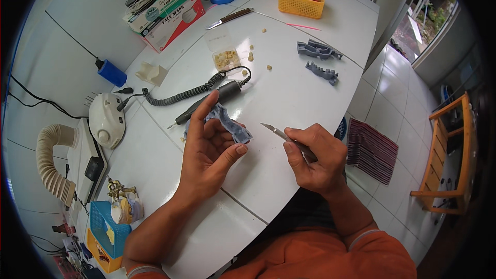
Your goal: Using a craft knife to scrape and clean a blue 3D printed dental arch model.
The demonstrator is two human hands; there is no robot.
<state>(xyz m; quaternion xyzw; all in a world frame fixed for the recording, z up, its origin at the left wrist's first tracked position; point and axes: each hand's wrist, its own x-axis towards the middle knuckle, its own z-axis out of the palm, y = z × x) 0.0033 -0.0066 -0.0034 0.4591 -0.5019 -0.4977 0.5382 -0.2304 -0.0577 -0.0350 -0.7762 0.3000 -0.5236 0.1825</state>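
In my left hand (209,155) is a grey-blue dental model (231,125), its curved, hollowed side turned up between fingers and thumb. My right hand (316,157) grips a craft knife (279,132), whose pointed blade aims at the model with a gap between them. Just beyond my left hand lies a dark handpiece (217,101) with a thin bur at its tip. Its coiled cord runs left to a cream control box (107,120). Two more grey-blue dental pieces (318,50) (322,73) lie at the table's right side.
A clear box of tooth-coloured pieces (226,60) sits beyond the handpiece, with several loose bits nearby. Farther back are a brown-handled knife (229,18), mask boxes (170,18) and a yellow basket (301,5). A ribbed hose (44,155), dental articulator (124,201) and blue basket (111,227) stand left.
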